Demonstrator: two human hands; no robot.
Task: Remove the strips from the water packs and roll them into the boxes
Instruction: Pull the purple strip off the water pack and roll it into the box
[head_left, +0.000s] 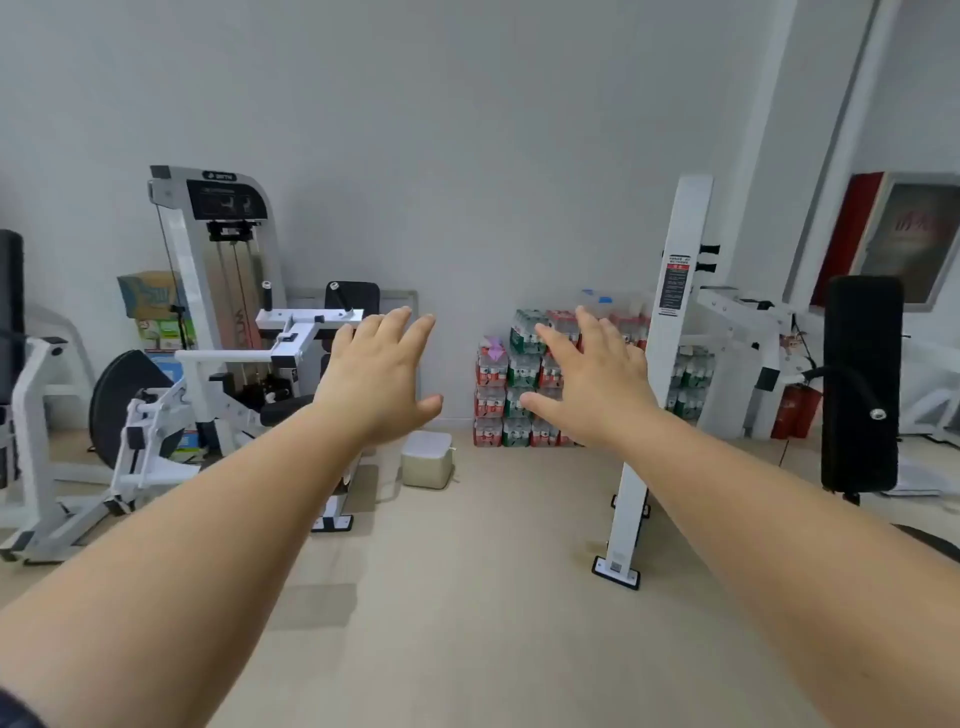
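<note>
Stacked water packs (506, 395), wrapped in clear film with red and green labels, stand against the far wall in the middle of the room. Both my arms stretch forward at chest height. My left hand (376, 374) is spread flat, palm down, holding nothing, to the left of the stack. My right hand (592, 376) is also flat with straight fingers and covers part of the stack from my view. Neither hand touches anything. Cardboard boxes (153, 312) are stacked at the back left behind a gym machine. No strips can be made out from here.
A white weight machine (223, 332) stands at the left, a white rack upright (670, 332) with a floor foot (618, 569) at the right, and a black pad (862, 384) further right. A small beige bin (427, 460) sits on the light wooden floor (467, 597). Red fire extinguishers (795, 410) stand by the wall.
</note>
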